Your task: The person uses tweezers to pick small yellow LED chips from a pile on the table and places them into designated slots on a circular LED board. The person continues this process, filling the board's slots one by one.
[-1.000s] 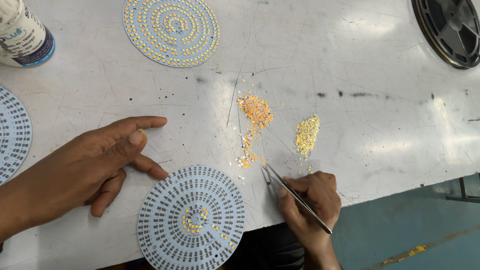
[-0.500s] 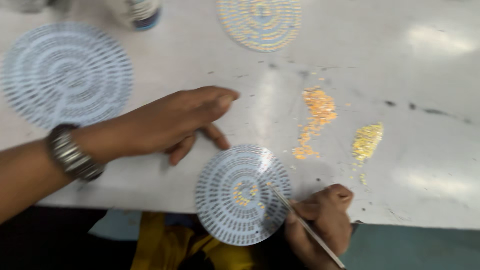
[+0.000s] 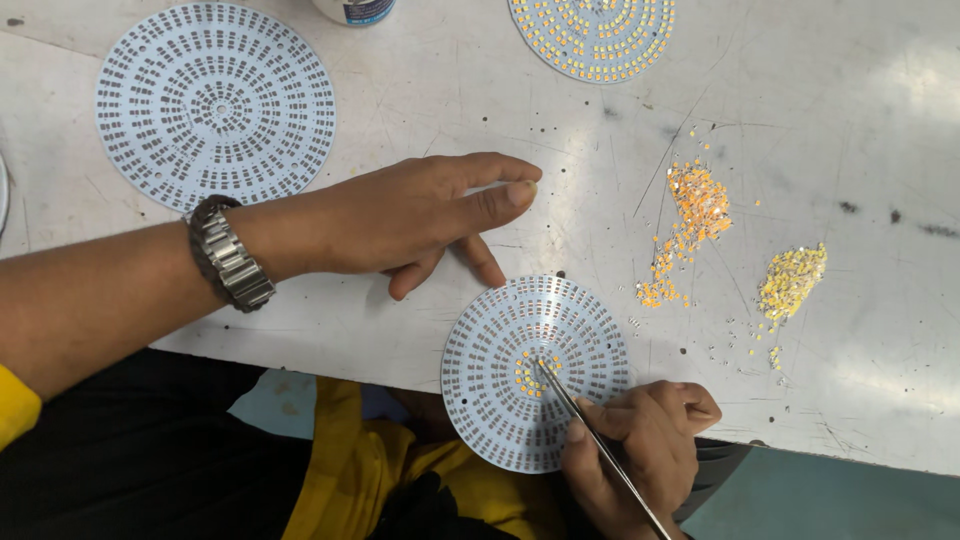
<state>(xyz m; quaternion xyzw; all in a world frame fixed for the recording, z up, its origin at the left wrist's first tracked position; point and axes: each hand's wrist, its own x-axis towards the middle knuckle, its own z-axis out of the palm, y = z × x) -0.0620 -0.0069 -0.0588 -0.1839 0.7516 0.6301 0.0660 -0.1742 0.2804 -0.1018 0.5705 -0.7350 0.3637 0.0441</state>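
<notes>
Pinching tweezers (image 3: 600, 450), right hand (image 3: 640, 450) sets tips at centre of round board (image 3: 500, 390) overhanging worktop (image 3: 850, 120) edge. Left hand (image 3: 420, 215), fingers spread, rests at 11 o'clock, one fingertip near rim. Risk: unpinned board tips, scattering placed chips.

One labelled container only: a white bottle (image 3: 355, 10) at the top edge of the view, standing on the grey table (image 3: 850, 120) and cut off by the frame so that just its base shows. Round in shape, with a dark blue band of label around the bottom and white above it. Placed between the bare white round board (image 3: 215, 105) to its left and the round board covered with yellow chips (image 3: 595, 35) to its right, apart from both. Print on the label too small and too cropped to make out. No signs, no screens, no other packages.
</notes>
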